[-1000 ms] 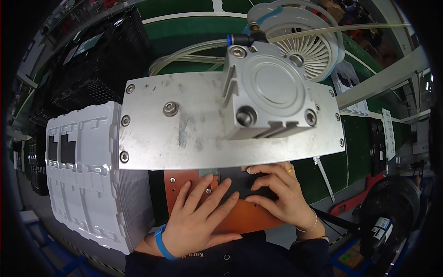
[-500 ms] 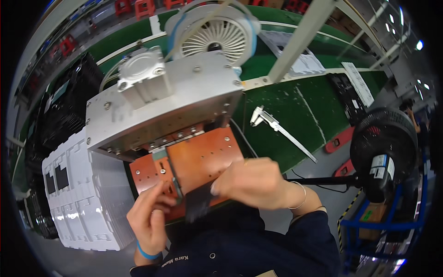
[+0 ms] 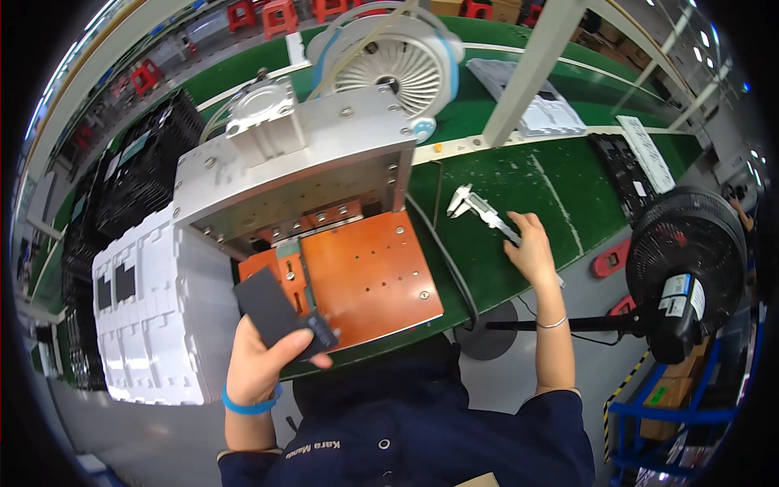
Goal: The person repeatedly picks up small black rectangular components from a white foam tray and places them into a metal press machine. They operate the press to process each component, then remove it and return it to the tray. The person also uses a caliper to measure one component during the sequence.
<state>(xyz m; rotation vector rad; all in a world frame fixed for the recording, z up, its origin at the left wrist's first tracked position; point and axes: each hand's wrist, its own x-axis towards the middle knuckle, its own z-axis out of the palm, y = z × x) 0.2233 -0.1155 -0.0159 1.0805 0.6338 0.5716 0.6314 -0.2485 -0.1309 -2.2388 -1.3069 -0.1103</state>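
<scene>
My left hand (image 3: 258, 357) is closed on a flat black rectangular part (image 3: 272, 308), tilted over the front left of an orange-brown plate (image 3: 373, 276). Under my left thumb, a smaller black piece with pale print (image 3: 323, 334) sticks out; whether it is joined to the part cannot be made out. On the green bench, my right hand (image 3: 531, 250) has reached the beam of a silver vernier caliper (image 3: 480, 208), thumb and fingers apart on either side of it. Behind the orange-brown plate stands a metal press-like fixture (image 3: 300, 162) with a pneumatic cylinder (image 3: 264, 118) on top.
White stacked trays (image 3: 162, 316) stand left of the fixture, with black trays (image 3: 150, 162) behind. A small white fan (image 3: 389, 77) sits at the back. A black pedestal fan (image 3: 686, 260) is at the right, and a post (image 3: 535, 73) rises from the bench edge.
My right hand has left the black part and moved right to the caliper. My left hand now holds the black part, raised at the plate's left side. The view has shifted slightly.
</scene>
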